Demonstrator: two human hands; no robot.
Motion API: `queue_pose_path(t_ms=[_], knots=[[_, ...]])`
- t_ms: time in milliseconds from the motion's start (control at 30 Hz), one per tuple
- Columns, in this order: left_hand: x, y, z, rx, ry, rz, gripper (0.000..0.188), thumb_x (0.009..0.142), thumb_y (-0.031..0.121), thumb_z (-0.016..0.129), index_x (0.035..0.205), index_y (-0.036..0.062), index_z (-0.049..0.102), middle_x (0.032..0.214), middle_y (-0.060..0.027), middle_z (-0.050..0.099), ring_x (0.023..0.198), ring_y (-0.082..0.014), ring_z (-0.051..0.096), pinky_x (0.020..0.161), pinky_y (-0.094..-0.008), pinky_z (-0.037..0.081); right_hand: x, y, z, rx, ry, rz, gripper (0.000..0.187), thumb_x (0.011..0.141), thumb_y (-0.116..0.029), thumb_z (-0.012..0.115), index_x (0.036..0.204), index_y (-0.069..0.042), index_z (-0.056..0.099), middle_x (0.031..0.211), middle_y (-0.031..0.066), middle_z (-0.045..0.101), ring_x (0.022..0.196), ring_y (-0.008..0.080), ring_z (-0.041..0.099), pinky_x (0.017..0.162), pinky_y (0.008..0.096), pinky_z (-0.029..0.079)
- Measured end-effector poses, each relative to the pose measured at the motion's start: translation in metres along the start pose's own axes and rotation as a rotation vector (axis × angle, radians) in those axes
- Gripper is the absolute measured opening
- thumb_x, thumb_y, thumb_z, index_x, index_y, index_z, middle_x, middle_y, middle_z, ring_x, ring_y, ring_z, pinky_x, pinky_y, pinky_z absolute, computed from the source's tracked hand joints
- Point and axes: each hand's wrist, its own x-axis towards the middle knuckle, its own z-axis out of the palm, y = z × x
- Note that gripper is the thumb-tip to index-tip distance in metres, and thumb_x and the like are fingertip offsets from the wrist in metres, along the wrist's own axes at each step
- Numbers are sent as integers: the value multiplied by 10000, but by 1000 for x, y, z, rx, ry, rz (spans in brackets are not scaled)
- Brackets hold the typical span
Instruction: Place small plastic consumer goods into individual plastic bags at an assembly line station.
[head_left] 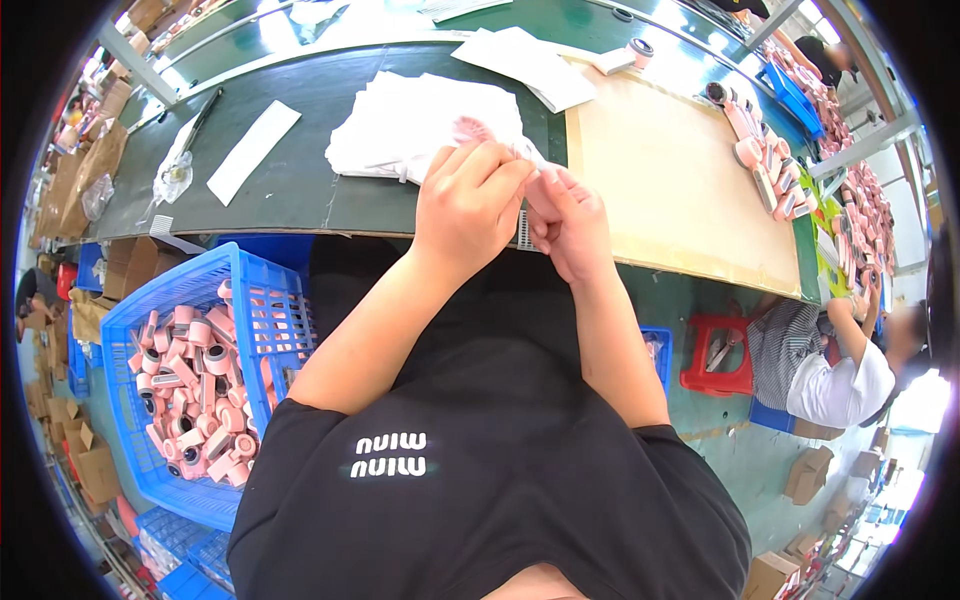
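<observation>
Over the near edge of the green worktable, my left hand [468,208] and my right hand [575,225] come together. Their fingertips are pinched at one spot, and whatever is between them is too small and covered to name. Just beyond my left knuckles shows a pink ribbed piece [473,129], mostly hidden by the hand. It lies against a pile of white sheets or flat bags [400,115]. Below my fingers, at the table edge, hangs a strip with dark lines [523,230].
A blue crate [135,440] of pink handheld devices stands at lower left. A tan board [690,190] covers the table's right part, with more pink devices [770,165] along its far side. A white strip [254,152] lies left. Another person [835,375] sits at right near a red stool [718,355].
</observation>
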Motion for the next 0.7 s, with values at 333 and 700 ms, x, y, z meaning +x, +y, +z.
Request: queue_pose_path(t_ms=[333, 700], knots=[[-11, 25, -9, -185, -20, -43, 84, 848, 36, 779, 927, 50, 754, 823, -48, 649, 766, -262, 661, 690, -392, 499, -17, -4, 11, 261, 18, 126, 515, 1168, -483, 372, 1066, -49, 630, 728, 26, 567, 487, 97, 414, 426, 236, 335], [-21, 31, -5, -307, -81, -59, 159, 840, -23, 793, 993, 20, 780, 921, -97, 694, 759, -269, 686, 683, -367, 558, -19, 22, 15, 203, 288, -324, 384, 1155, -287, 446, 1385, -4, 567, 1147, 134, 721, 1039, 218, 717, 884, 355, 593]])
